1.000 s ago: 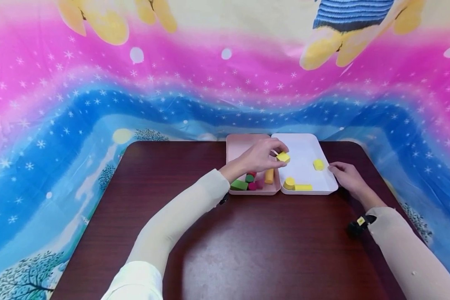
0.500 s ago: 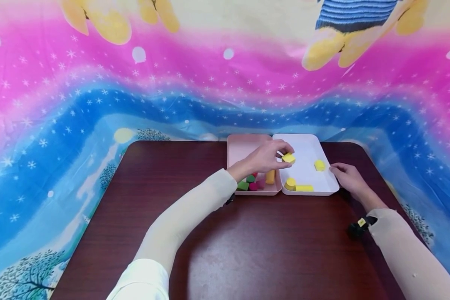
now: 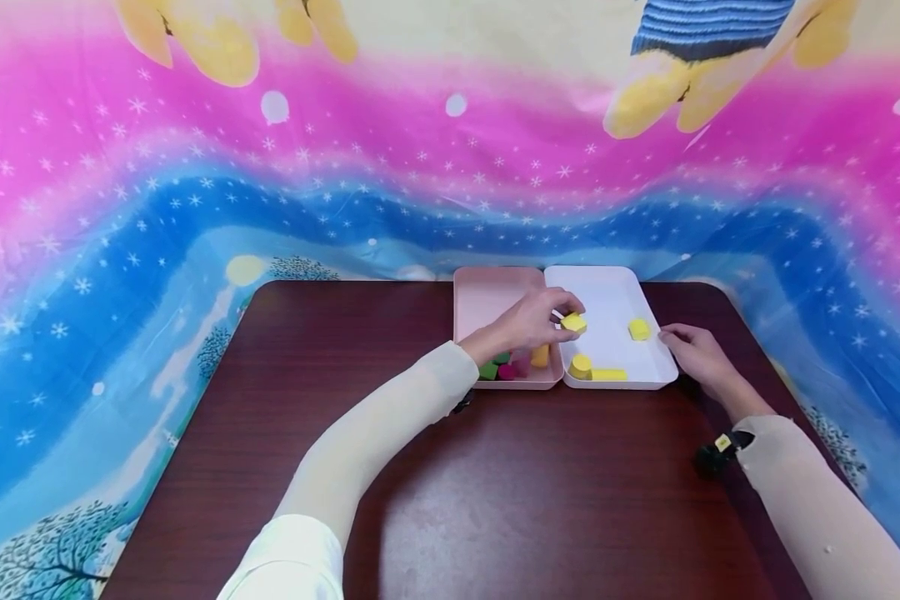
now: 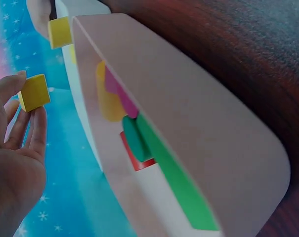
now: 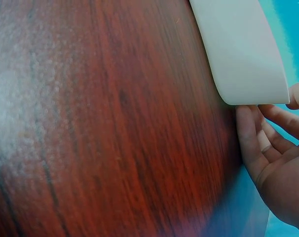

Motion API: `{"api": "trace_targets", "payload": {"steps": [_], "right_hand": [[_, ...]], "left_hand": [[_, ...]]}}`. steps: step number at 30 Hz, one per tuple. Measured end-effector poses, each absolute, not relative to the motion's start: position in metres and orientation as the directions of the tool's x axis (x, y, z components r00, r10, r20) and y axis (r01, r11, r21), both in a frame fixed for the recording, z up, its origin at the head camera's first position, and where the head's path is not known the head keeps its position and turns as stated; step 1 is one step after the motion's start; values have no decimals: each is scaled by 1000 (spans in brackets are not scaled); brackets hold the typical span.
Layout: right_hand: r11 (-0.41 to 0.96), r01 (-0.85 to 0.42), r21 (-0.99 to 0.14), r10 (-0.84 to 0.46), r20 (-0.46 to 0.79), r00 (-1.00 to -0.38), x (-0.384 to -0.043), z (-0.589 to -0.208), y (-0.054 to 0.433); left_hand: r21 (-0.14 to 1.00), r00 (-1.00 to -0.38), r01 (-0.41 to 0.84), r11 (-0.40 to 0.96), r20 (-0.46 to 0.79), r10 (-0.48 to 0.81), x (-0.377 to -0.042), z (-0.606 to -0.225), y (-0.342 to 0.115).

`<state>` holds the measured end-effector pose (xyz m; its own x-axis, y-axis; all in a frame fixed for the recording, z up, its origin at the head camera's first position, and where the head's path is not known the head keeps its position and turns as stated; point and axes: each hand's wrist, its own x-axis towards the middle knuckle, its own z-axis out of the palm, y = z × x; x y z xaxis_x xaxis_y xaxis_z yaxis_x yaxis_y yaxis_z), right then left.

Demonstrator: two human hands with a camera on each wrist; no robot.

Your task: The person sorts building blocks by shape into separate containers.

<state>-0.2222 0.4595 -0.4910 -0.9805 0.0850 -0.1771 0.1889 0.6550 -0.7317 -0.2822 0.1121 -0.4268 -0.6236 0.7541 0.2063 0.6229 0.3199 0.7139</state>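
Between thumb and fingertips, my left hand pinches a yellow block above the left side of the white tray. The left wrist view shows the same block at the fingertips. Inside the white tray lie another yellow block, a yellow cylinder and a long yellow piece. My right hand holds the tray's right edge, with the thumb at the rim and fingers against the outer side, as the right wrist view shows on the white wall.
A pink tray stands against the white one's left side, partly covered by my left forearm. It holds several coloured blocks, among them a green one and an orange cylinder. Both trays sit toward the back of the dark wooden table.
My left hand has shifted slightly right with the yellow block, then dipped a little lower. The right hand has stayed at the white tray's edge.
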Motion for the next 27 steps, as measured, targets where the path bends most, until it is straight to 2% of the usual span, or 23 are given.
{"api": "trace_targets", "payload": {"steps": [7,16,27], "right_hand": [[659,191,-727,89,-176,-980,-222,-491,461],[662,205,-720,106,-181,-978,-223,-490,459],[651,194,-734,92,-177,-980,-223,-491,459]], "left_hand": [[734,-634,586,342,153,758,-280,-436,118],[702,-585,616,357,103,805,-281,-444,123],[658,-574,636,404,52,817,-277,-443,123]]}}
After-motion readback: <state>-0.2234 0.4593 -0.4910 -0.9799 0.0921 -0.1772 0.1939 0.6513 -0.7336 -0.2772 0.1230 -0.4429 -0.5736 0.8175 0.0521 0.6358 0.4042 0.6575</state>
